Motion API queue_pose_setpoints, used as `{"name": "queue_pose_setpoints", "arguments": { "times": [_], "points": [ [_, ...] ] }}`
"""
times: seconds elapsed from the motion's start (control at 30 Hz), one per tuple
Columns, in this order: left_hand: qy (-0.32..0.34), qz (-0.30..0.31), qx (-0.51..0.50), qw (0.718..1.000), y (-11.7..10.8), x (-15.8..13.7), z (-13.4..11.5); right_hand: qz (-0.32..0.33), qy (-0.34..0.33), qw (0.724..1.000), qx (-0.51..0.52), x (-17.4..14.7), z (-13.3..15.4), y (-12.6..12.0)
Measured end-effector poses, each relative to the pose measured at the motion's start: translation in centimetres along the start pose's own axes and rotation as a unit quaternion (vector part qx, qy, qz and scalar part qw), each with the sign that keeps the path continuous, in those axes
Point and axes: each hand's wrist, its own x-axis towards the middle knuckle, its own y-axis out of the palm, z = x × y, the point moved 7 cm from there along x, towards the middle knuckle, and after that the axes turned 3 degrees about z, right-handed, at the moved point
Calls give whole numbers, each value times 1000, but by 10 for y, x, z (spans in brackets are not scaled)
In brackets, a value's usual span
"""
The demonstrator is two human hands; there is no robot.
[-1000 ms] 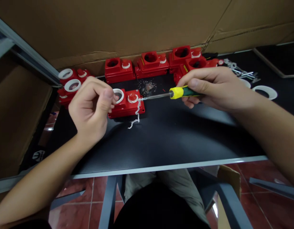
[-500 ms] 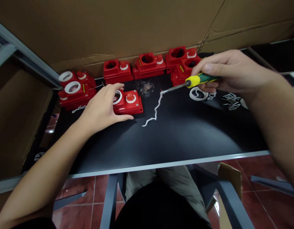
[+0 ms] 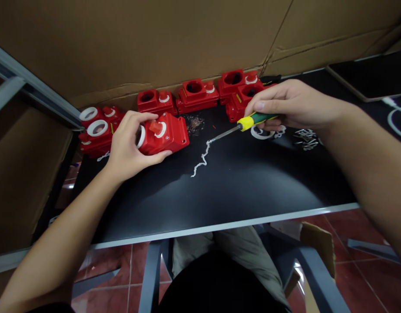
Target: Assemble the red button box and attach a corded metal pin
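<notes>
My left hand (image 3: 128, 148) grips a red box (image 3: 169, 137) with a round red knob and a white ring, part of which the fingers hide. The box is tilted, its right end raised off the black table. In my right hand (image 3: 281, 104) is a screwdriver (image 3: 249, 122) with a yellow and green handle, its shaft slanting down to the left. A white twisted strand (image 3: 205, 157) runs from the screwdriver's tip towards the table's front; whether it is attached to the tip I cannot tell.
More red boxes (image 3: 197, 98) line the cardboard wall (image 3: 174, 43), and others with white rings (image 3: 97, 128) stand at left. Crumbs (image 3: 194, 124) lie behind the strand. Right of it are a white ring (image 3: 263, 133), metal screws (image 3: 306, 139) and a dark tablet-like slab (image 3: 366, 78).
The red box in my left hand has gone from flat on the table to tilted and shifted slightly left. My right hand has brought the screwdriver tip and strand down and left.
</notes>
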Motion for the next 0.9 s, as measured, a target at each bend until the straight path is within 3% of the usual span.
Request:
{"name": "queue_pose_setpoints", "arguments": {
  "times": [0.13,0.23,0.3,0.5,0.63,0.7,0.73,0.77,0.83,0.9],
  "points": [
    [96,43,-31,994,0,4,-13,12,2,1000,-6,0,-1,1],
    [50,131,-10,990,3,6,-16,8,3,1000,-7,-1,1,0],
    [61,181,1,982,5,5,-25,0,3,1000,-5,-1,1,-1],
    [68,232,5,970,4,-2,-36,-4,5,1000,-8,0,-2,-3],
    [74,229,-9,971,-1,-2,-31,-9,8,1000,-12,0,-2,-5],
    [68,184,6,981,-8,1,-27,-15,9,1000,-14,-1,-1,-5],
    [66,131,24,989,-14,3,-28,-18,9,1000,-15,-1,0,-5],
    [55,84,52,994,-20,4,-30,-20,9,1000,-17,-2,0,-5],
    [-64,60,143,986,-23,5,-29,-24,8,999,-22,-3,2,-4],
    [-224,161,198,941,-13,-4,-24,-25,5,999,-27,-3,4,-3]
  ]
}}
